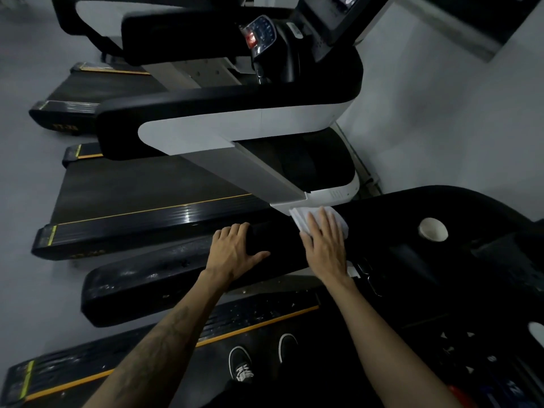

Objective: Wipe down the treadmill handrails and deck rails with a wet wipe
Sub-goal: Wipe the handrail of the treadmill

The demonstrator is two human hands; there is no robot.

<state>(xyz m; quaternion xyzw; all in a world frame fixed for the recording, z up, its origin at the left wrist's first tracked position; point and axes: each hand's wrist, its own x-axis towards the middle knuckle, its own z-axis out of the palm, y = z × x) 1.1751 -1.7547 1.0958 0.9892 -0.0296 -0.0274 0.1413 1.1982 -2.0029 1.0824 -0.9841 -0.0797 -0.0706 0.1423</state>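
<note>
Pressing flat on the wet wipe (316, 220), the right hand (325, 245) lies palm down with fingers extended and together, not curled; it pins the wipe against the top of the black handrail (164, 278) rather than pinching it. The wipe is white, folded, and shows past the fingertips and on both sides of the hand. Its far edge lies just beside the white base of the neighbouring treadmill (329, 195).

The handrail is a long, broad black bar. Its long axis runs from a rounded free end at the lower left of the view up and to the right, where it merges into the console (485, 260). Pale specks and smears mark the stretch on the free-end side of the hands.

The left hand (232, 254) rests on the same handrail, just beside the right hand toward the free end. Its fingers wrap over the far edge and the thumb lies spread along the top toward the wipe; it holds the rail only. The two hands are near each other but not touching.

Beyond the right hand, on the console side, a white cup (432, 229) sits in a recess. Below the handrail, the deck rail (259, 325) with an orange stripe runs parallel to it. Two dark shoes (241, 363) stand on the belt.
</note>
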